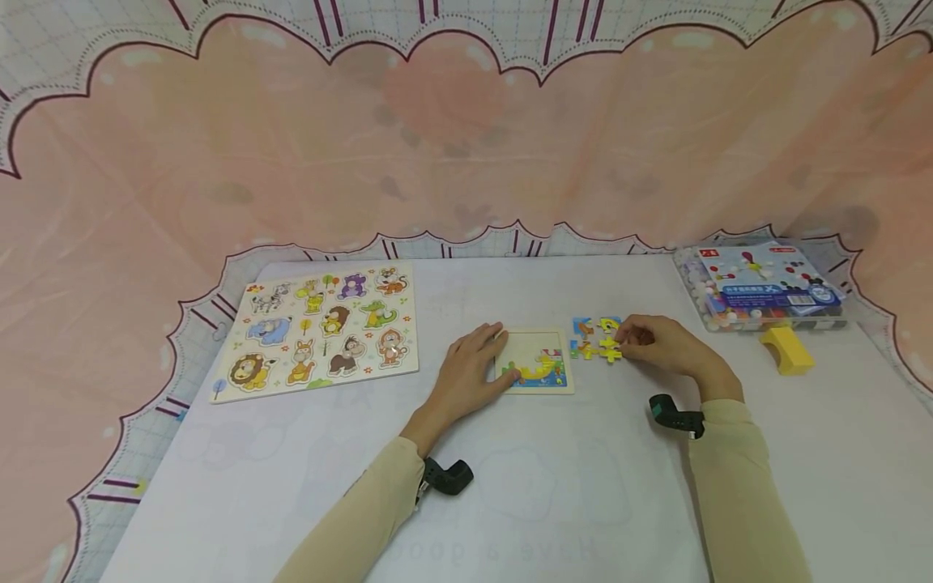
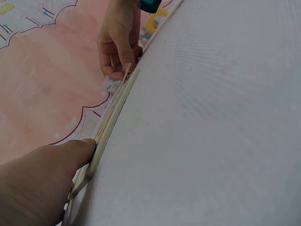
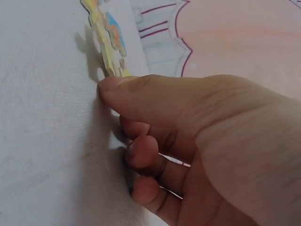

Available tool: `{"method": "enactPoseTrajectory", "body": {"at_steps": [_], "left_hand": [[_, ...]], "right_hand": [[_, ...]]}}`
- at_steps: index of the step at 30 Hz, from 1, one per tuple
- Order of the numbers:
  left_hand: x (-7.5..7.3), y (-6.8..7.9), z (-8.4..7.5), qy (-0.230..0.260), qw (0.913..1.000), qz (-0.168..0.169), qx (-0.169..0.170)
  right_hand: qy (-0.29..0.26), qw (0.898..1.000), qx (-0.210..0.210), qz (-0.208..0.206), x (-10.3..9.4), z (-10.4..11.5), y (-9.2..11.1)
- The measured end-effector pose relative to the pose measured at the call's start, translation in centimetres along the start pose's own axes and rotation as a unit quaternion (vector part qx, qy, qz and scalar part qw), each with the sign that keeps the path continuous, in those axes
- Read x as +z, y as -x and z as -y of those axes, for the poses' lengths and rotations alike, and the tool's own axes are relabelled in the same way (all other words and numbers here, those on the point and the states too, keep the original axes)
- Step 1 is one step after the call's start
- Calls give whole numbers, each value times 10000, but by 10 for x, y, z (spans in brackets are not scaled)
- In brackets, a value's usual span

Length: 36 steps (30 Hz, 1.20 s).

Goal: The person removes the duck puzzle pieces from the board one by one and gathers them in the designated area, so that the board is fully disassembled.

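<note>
A small wooden jigsaw tray lies in the middle of the table, with colourful joined pieces along its lower part. My left hand rests at the tray's left side, thumb over the lower-left pieces; in the left wrist view the thumb presses on the tray's edge. Right of the tray, several loose yellow-and-blue jigsaw pieces sit close together. At their right edge, my right hand pinches a jigsaw piece by its side. Its fingers are curled, and the thumb partly hides the grip in the right wrist view.
A large animal peg puzzle board lies on the left. At the back right stands a clear plastic box of small coloured parts, with a yellow arch block in front of it. A patterned curtain hangs behind the white table.
</note>
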<state>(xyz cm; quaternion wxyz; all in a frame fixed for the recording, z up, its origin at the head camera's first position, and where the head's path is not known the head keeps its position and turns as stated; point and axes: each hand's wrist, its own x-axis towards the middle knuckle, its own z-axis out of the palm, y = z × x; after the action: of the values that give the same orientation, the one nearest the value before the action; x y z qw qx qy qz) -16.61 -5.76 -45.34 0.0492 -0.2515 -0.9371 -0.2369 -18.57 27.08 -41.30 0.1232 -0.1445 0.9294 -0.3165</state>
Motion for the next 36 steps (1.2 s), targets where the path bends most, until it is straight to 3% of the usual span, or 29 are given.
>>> {"method": "enactPoseTrajectory", "body": {"at_steps": [17, 36], "left_hand": [[0, -1, 0, 89, 9999, 57, -50], [0, 1, 1, 77, 10000, -40, 27]], "right_hand": [[82, 9998, 197, -40, -3, -3, 1], [-286, 9988, -129, -378, 12, 12, -11]]}}
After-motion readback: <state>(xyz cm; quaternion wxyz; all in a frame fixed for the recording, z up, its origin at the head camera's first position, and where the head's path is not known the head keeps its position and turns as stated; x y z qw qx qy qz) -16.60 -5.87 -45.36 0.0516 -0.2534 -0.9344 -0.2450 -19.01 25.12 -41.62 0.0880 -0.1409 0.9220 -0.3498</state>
